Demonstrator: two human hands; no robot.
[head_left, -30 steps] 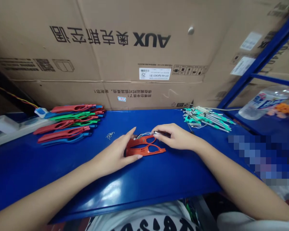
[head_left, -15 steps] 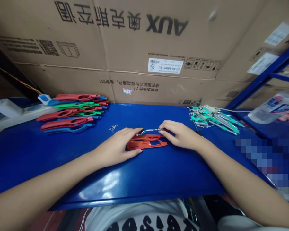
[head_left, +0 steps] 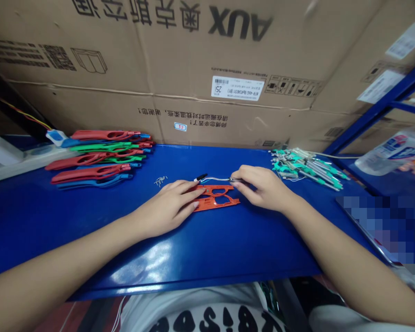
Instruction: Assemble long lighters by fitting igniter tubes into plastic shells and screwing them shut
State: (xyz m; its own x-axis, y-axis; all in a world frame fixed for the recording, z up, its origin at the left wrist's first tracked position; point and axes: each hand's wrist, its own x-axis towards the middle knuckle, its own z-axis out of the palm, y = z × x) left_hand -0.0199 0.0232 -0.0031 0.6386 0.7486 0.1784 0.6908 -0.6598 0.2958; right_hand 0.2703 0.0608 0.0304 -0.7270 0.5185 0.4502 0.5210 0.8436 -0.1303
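Two orange plastic casing halves (head_left: 224,201), with oval openings, lie side by side on the blue table. My left hand (head_left: 169,203) rests over their left end, fingers stretched out and apart, hiding that part. A thin wired part (head_left: 216,179) with pale wires runs just beyond the far casing half. Its black end piece (head_left: 202,176) is near my left fingertips; whether they touch it I cannot tell. My right hand (head_left: 257,186) pinches the other end of the wires between thumb and fingers, right of the casing.
Several small screws (head_left: 160,180) are scattered beyond my left hand. Red, green and blue long-handled casings (head_left: 93,159) are piled at left beside a white power strip (head_left: 31,159). Metal rods with teal parts (head_left: 307,168) lie at right. A cardboard box (head_left: 180,60) walls the back.
My left hand has gone from gripping the casing's left end to lying flatter over it. The black end piece now shows beyond its fingertips. The view has shifted slightly.
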